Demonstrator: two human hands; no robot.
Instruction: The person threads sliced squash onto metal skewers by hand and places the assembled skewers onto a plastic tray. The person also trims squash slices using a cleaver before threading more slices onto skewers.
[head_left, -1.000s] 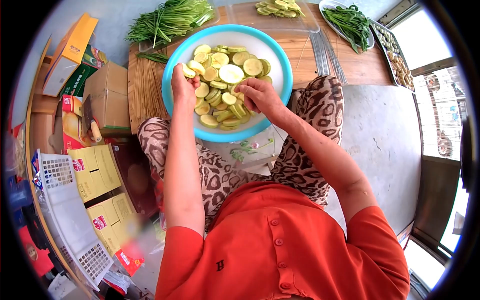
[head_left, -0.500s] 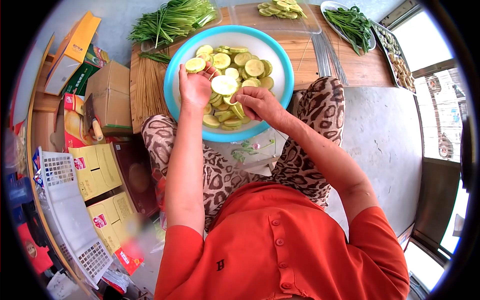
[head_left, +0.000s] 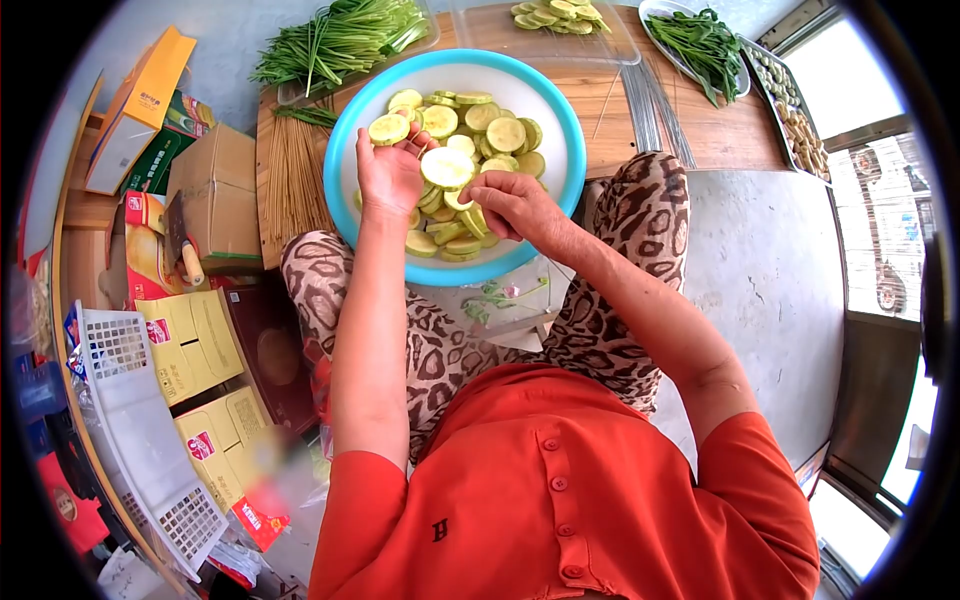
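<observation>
A blue-rimmed white bowl [head_left: 573, 150] full of round green vegetable slices [head_left: 505, 134] rests between my knees and the wooden table. Over its left side my left hand [head_left: 392, 178] is palm up, with a slice [head_left: 389, 129] held at its fingers. My right hand [head_left: 515, 203] is closed in a pinch at the bowl's middle, against the lower right edge of a pale slice [head_left: 447, 168]. That slice lies between the two hands. Whether a thin skewer runs between the hands is too small to tell.
On the wooden table [head_left: 590, 95] are green stalks [head_left: 340, 45], wooden skewers [head_left: 290, 185], metal skewers [head_left: 655, 112], a clear tray with slices [head_left: 560, 15], a plate of leafy greens [head_left: 700, 55] and a tray of small skewered pieces [head_left: 790, 115]. Boxes [head_left: 215, 195] stand at the left.
The view has shifted very slightly. Both hands and the slices at them look nearly the same as before.
</observation>
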